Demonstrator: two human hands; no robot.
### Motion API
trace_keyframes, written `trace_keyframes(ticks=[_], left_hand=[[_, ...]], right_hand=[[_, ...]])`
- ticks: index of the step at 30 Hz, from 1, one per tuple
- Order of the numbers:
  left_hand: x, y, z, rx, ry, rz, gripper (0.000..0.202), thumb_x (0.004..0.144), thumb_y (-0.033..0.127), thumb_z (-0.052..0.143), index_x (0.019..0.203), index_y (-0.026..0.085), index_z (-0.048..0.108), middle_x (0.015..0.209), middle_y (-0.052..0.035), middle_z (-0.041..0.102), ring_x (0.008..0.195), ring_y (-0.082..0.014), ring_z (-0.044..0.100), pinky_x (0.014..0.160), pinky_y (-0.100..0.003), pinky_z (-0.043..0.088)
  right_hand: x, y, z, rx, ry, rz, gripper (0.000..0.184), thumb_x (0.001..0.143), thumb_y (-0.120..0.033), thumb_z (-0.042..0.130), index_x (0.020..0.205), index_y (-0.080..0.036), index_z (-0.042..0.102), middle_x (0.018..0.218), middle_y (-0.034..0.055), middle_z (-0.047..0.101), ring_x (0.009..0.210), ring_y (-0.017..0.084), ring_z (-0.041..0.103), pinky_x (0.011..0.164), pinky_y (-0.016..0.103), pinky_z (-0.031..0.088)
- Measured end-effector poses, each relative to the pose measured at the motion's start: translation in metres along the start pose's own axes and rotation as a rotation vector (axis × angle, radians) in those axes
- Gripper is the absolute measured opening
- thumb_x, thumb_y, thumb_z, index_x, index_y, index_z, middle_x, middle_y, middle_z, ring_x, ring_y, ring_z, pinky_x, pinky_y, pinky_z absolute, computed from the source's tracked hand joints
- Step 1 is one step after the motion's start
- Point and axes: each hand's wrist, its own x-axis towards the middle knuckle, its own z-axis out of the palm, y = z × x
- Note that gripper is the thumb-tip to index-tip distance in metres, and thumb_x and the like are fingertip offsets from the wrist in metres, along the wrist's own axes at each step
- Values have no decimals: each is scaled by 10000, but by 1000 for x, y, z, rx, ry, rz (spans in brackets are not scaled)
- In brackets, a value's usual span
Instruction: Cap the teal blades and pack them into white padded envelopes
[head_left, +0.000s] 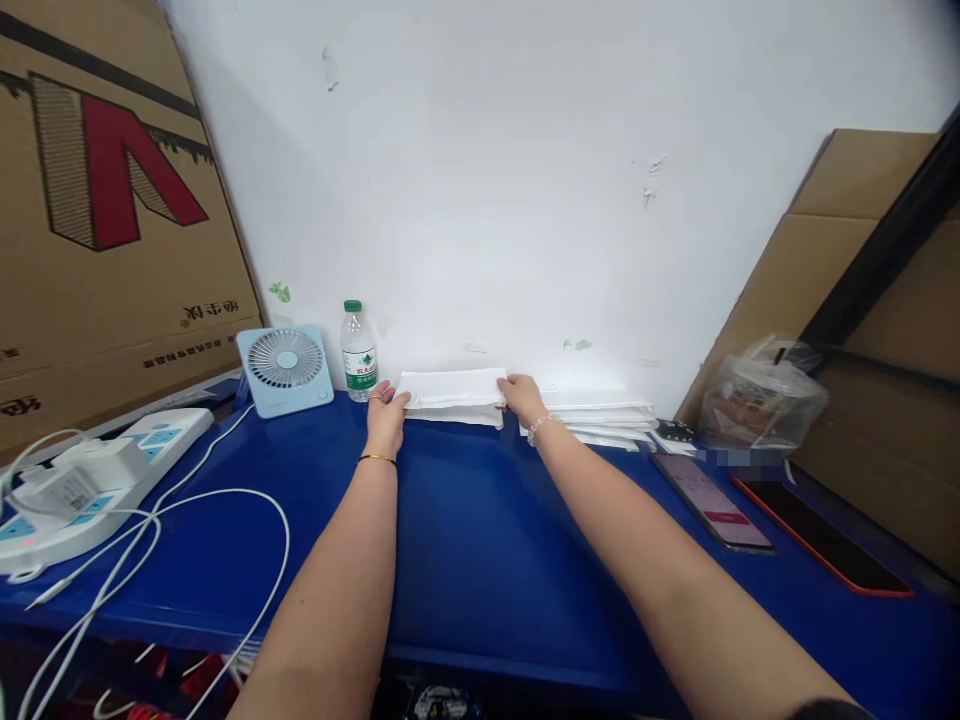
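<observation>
Near the wall, a flat white packet (pixel 454 386) spans the space between my two hands. My left hand (pixel 387 412) is closed on its left end, thumb on top. At the opposite end, my right hand (pixel 523 396) pinches the packet's corner. Under it another white sheet-like piece (pixel 457 414) shows along the front. Just right of my right wrist lies a stack of similar white packets (pixel 607 418), partly hidden by that hand and wrist. What the packets contain cannot be seen.
A water bottle (pixel 359 352) and a blue fan (pixel 287 368) stand left of my hands. A power strip (pixel 112 490) with white cables lies further left on the blue table (pixel 480 560). Two phones (pixel 712 503) and a plastic bag (pixel 761 400) are at right. Cardboard boxes (pixel 105 290) flank the table.
</observation>
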Motion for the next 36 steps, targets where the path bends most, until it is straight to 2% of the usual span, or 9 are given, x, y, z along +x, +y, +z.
trace_keyframes(ticks=[3, 7, 11, 14, 17, 19, 25, 31, 36], left_hand=[[4, -15, -3, 440, 41, 175, 444, 682, 171, 640, 1121, 170, 574, 1166, -111, 569, 1115, -246, 533, 986, -369, 404], [6, -24, 1, 712, 11, 273, 356, 722, 206, 611, 1071, 138, 619, 1153, -141, 573, 1142, -279, 508, 1022, -394, 365], [-1, -28, 7, 819, -17, 323, 431, 743, 260, 612, 1152, 128, 581, 1351, -179, 428, 1297, -323, 348, 1078, -436, 282], [-10, -21, 10, 887, 60, 365, 525, 746, 330, 618, 1229, 149, 519, 1453, -181, 287, 1379, -371, 137, 1087, -561, 166], [-23, -5, 20, 812, 119, 471, 493, 760, 345, 601, 1213, 172, 511, 1434, -163, 311, 1366, -361, 174, 1087, -553, 172], [-38, 6, 36, 652, -5, 451, 437, 768, 336, 598, 1166, 172, 518, 1313, -154, 444, 1272, -310, 368, 1063, -474, 279], [-114, 20, 96, -144, -591, -188, 713, 724, 492, 673, 1287, 232, 321, 1290, -148, 470, 1164, -221, 506, 882, -350, 461], [-143, 27, 107, -603, -408, -156, 626, 674, 327, 756, 1194, 266, 413, 1067, -22, 590, 1047, -135, 569, 919, -278, 427], [-137, 32, 102, -573, -336, -62, 602, 661, 324, 764, 1184, 245, 477, 1044, -25, 605, 1022, -162, 595, 942, -313, 421]], right_hand=[[3, -1, 1, -231, -9, -12, 173, 789, -246, 546, 767, -88, 610, 814, 177, 657, 880, 252, 608, 787, 316, 446], [3, 2, -58, -458, -10, -100, 332, 811, -166, 491, 1119, -100, 597, 1252, 192, 546, 1185, 251, 472, 1000, 317, 317], [-7, 24, -130, -1223, -223, -42, 526, 752, -131, 539, 1272, -207, 533, 1287, 123, 544, 1179, 285, 479, 934, 368, 365], [-19, 38, -154, -1298, -222, 23, 450, 765, -111, 531, 1200, -203, 598, 1170, 135, 623, 1048, 273, 576, 817, 340, 413], [-27, 38, -155, -1314, -124, 30, 366, 872, -150, 410, 1175, -203, 607, 1087, 163, 656, 979, 281, 609, 744, 350, 414], [-31, 29, -151, -1323, -40, 21, 370, 911, -171, 335, 1163, -190, 604, 1039, 180, 669, 946, 299, 617, 714, 364, 408], [-78, -2, -122, -1217, 203, -194, 384, 939, -284, 322, 1281, -251, 495, 1027, 131, 693, 835, 275, 652, 661, 324, 403], [-135, 14, -89, -916, -116, -439, 407, 932, -359, 382, 1310, -245, 479, 1147, 104, 650, 978, 264, 625, 788, 348, 449], [-136, 57, -94, -471, -343, -379, 1041, 643, -555, 713, 1470, -206, 187, 1475, 134, 317, 1306, 312, 370, 1043, 426, 341]])
